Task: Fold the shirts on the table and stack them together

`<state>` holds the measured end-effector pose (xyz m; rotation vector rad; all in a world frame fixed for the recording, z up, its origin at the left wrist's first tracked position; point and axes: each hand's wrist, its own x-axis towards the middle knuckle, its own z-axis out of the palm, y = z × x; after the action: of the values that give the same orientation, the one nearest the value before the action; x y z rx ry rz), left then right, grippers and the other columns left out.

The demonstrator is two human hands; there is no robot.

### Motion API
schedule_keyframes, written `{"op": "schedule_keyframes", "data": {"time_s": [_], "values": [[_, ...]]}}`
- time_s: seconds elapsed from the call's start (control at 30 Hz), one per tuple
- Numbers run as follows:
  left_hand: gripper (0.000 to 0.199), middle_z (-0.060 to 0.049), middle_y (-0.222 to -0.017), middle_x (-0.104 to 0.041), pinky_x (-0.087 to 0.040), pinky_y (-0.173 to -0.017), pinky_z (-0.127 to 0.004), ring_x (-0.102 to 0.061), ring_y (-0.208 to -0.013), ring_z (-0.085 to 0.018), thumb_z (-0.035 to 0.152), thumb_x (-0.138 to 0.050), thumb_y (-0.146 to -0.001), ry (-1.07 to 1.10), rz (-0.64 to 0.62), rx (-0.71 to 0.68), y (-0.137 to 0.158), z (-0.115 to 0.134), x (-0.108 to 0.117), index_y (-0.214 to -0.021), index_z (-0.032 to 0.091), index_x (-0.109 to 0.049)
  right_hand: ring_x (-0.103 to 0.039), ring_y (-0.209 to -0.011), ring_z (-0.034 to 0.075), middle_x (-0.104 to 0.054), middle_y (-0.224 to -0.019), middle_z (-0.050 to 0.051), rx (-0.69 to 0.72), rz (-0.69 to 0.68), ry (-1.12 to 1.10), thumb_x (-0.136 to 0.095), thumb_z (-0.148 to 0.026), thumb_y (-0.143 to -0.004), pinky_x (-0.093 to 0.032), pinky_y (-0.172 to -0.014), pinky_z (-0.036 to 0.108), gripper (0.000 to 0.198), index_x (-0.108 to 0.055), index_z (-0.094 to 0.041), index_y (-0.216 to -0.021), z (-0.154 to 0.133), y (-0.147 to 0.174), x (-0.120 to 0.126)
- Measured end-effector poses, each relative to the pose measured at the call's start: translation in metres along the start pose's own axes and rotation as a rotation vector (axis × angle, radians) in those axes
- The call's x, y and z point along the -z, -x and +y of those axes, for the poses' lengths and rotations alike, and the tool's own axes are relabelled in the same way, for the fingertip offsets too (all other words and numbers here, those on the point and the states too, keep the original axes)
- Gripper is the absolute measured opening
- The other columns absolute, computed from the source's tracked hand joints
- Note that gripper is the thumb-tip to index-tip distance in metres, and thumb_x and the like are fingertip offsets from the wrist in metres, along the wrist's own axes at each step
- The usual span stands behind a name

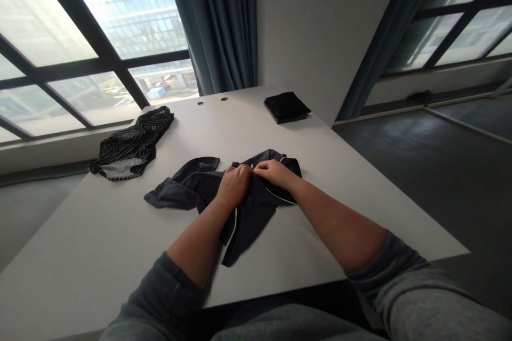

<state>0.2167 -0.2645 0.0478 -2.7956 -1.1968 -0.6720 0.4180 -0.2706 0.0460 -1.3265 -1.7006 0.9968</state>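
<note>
A dark grey garment with black panels and white piping lies crumpled on the white table. Near its upper middle, my left hand is closed with the fingers bunched on the cloth. Close beside it, my right hand pinches the same garment with thumb and fingertips. A tiny pale piece shows between the two hands, too small to make out. One stretch of the garment trails out to the left, and a black-edged part with white piping hangs toward me.
A black garment with white stripes lies loosely heaped at the table's left edge. A folded black cloth sits at the back right. Two round holes are set into the far side of the table. Behind stand windows, a wall and a blue curtain.
</note>
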Motion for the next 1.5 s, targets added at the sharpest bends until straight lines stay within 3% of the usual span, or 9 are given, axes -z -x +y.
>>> {"op": "schedule_keyframes", "data": {"time_s": [0.13,0.3,0.6,0.87,1.17,1.33,1.5], "values": [[0.016,-0.009,-0.101,-0.071,-0.049,-0.096,-0.041,-0.068,-0.099,-0.025,0.014,-0.044,-0.105,0.060,-0.001,-0.013,0.001,-0.001,-0.001,-0.102,0.021,-0.058,-0.065,-0.079,0.018,-0.074,-0.085,0.004,0.039,0.033,-0.074,-0.069,-0.032,-0.083,-0.050,-0.074,0.028,0.018,-0.073,-0.017,-0.091,-0.004,0.002,0.002],[0.015,-0.008,-0.105,-0.069,-0.051,-0.098,-0.039,-0.066,-0.101,-0.023,0.016,-0.044,-0.105,0.175,0.029,-0.015,0.003,-0.003,-0.004,-0.100,0.023,-0.056,-0.066,-0.082,0.018,-0.075,-0.088,0.005,0.092,0.006,-0.038,-0.067,-0.029,-0.085,-0.050,-0.079,0.030,0.015,-0.073,-0.017,-0.091,-0.007,0.004,0.004],[0.008,-0.006,-0.099,-0.071,-0.054,-0.085,-0.036,-0.068,-0.092,-0.021,0.015,-0.055,-0.097,0.545,0.101,-0.052,0.005,-0.012,-0.008,-0.098,0.023,-0.058,-0.062,-0.071,0.015,-0.071,-0.078,0.001,0.111,0.039,0.023,-0.067,-0.024,-0.081,-0.045,-0.068,0.027,0.008,-0.071,-0.017,-0.083,-0.008,0.006,0.002],[0.010,-0.002,-0.094,-0.072,-0.051,-0.076,-0.032,-0.067,-0.084,-0.019,0.023,-0.068,-0.091,0.682,0.040,0.114,0.006,-0.011,-0.004,-0.098,0.022,-0.062,-0.061,-0.069,0.015,-0.070,-0.076,0.000,0.135,0.022,0.065,-0.065,-0.021,-0.080,-0.044,-0.066,0.026,0.006,-0.070,-0.018,-0.082,-0.009,0.008,0.002],[0.008,-0.001,-0.089,-0.069,-0.047,-0.072,-0.030,-0.062,-0.080,-0.018,0.019,-0.068,-0.087,0.712,-0.015,0.090,0.006,-0.011,-0.002,-0.092,0.022,-0.062,-0.059,-0.069,0.014,-0.067,-0.075,-0.001,0.159,0.028,0.036,-0.066,-0.017,-0.076,-0.044,-0.064,0.025,0.005,-0.068,-0.018,-0.081,-0.007,0.006,0.001],[0.009,0.000,-0.090,-0.066,-0.047,-0.076,-0.030,-0.061,-0.083,-0.017,0.019,-0.068,-0.086,0.801,0.009,0.111,0.005,-0.010,-0.003,-0.091,0.022,-0.061,-0.060,-0.071,0.015,-0.067,-0.077,-0.001,0.199,0.033,0.032,-0.067,-0.020,-0.080,-0.045,-0.067,0.026,0.003,-0.067,-0.019,-0.082,-0.012,0.009,0.003],[0.013,0.000,-0.090,-0.065,-0.047,-0.077,-0.029,-0.060,-0.082,-0.015,0.027,-0.071,-0.086,0.984,0.074,0.215,0.005,-0.012,-0.009,-0.091,0.021,-0.060,-0.062,-0.077,0.016,-0.070,-0.087,0.001,0.320,-0.055,0.123,-0.069,-0.017,-0.081,-0.047,-0.073,0.028,0.015,-0.071,-0.019,-0.096,-0.017,0.013,0.007]]}}
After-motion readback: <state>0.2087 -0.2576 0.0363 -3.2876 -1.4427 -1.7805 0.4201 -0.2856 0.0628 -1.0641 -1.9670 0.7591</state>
